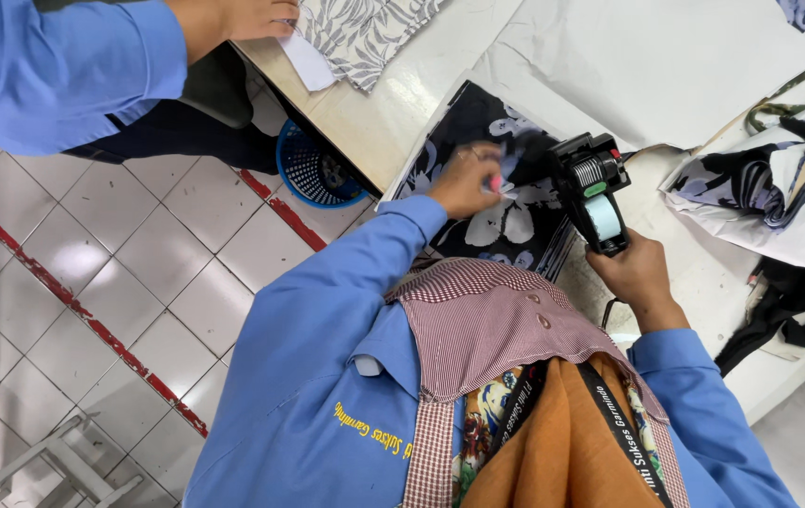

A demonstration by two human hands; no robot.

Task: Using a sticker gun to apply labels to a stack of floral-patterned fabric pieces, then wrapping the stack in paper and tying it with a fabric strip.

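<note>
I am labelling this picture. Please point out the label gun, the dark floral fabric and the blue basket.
label gun (595, 188), head view, on its black body.
dark floral fabric (506, 226), head view, on a pale flower.
blue basket (304, 174), head view, on its mesh wall.

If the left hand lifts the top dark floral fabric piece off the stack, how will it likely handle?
Probably floppy and light: the dark floral fabric lies thin and flat under the left hand. Stacked edges suggest it may drag the layer beneath.

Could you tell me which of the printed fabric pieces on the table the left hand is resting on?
The left hand rests on the black fabric with pale flowers, not the white leaf-print piece.
</note>
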